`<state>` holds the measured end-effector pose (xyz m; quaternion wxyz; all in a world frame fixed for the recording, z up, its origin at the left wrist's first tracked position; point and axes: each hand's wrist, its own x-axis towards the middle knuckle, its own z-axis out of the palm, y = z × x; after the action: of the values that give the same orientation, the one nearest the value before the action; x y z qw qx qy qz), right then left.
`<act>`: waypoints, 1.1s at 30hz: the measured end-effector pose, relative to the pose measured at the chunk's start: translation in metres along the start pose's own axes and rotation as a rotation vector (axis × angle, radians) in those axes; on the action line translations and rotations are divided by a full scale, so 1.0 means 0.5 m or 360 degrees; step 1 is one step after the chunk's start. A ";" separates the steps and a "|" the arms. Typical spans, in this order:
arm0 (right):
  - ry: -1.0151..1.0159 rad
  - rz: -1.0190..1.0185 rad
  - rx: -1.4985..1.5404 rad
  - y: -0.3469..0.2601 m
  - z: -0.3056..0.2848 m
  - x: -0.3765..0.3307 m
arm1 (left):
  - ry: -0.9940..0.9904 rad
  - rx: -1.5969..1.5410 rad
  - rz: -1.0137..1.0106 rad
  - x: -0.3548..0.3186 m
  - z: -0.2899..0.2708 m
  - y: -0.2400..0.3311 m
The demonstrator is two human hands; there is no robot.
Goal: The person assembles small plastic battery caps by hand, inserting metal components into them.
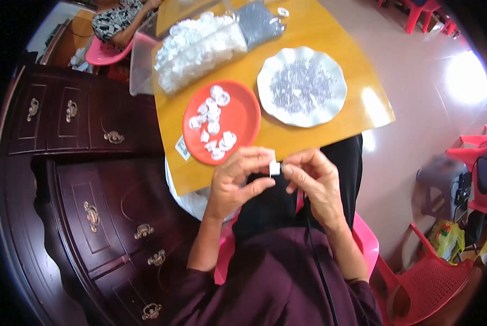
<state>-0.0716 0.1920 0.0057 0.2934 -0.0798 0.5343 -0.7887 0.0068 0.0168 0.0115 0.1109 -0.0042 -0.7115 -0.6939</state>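
Observation:
Just past the table's near edge, my left hand pinches a small white plastic piece between thumb and fingers. Close against its right side, the thumb and forefinger of my right hand are pressed together; what they grip is too small to make out. A red plate lies beyond my left hand, with several round white plastic parts on it. Farther right, a white scalloped plate carries a spread of small grey slivers.
A clear plastic box of white and translucent parts stands at the table's far left, beside a bag of grey pieces. Dark wooden drawers line the left. Another person's arm shows at the upper left. Red chairs stand right.

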 end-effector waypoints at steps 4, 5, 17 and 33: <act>-0.0018 0.0134 0.0007 0.015 -0.018 -0.002 | 0.0141 0.0174 -0.0161 -0.010 0.009 -0.019; -0.0051 0.0116 0.0009 0.016 -0.014 -0.001 | 0.0164 0.0208 -0.0142 -0.017 0.005 -0.017; -0.0136 0.0083 -0.0093 0.012 0.000 0.026 | 0.0052 -0.0096 -0.0175 0.005 -0.025 -0.030; -0.0021 0.0208 0.0061 -0.021 -0.006 0.062 | 0.0358 0.1502 0.0787 0.257 -0.170 0.127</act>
<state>-0.1024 0.1802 0.0079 0.3494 -0.0442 0.5213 -0.7774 -0.0957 -0.0839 0.0961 0.3361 -0.0469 -0.9072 -0.2485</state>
